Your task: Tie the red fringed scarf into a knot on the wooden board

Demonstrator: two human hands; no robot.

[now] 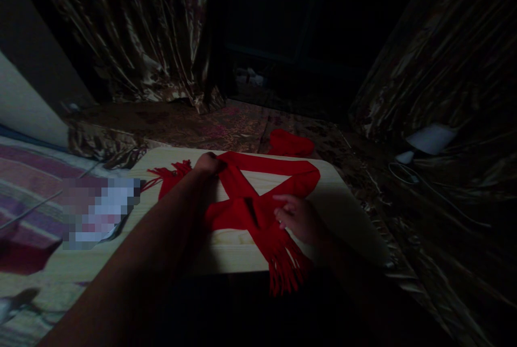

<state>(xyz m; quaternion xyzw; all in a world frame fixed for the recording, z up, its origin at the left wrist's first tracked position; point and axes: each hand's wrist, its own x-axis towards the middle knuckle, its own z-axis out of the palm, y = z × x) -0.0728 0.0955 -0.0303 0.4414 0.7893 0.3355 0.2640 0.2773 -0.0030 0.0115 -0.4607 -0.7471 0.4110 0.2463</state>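
Observation:
A red scarf (277, 209) with a fringed end lies in a crossed loop on a pale wooden table (230, 252). Its fringe (285, 269) hangs over the near edge of the tabletop. At the loop's far left corner, my left hand (208, 164) is closed on the scarf, though its fingertips are dim and partly hidden. My right hand (299, 219) is over the right side of the crossing, index finger stretched out and the other fingers loosely bent apart. Another fringed red end (172, 180) shows left of my left forearm, which hides part of the cloth.
Beyond the table's far edge lies a red bundle of cloth (291, 142). A blurred-out flat item (107, 207) is at the table's left, beside a striped bedcover (32, 185). A white lamp (431, 138) with a cable stands right. Patterned curtains (161, 29) hang behind; the room is dark.

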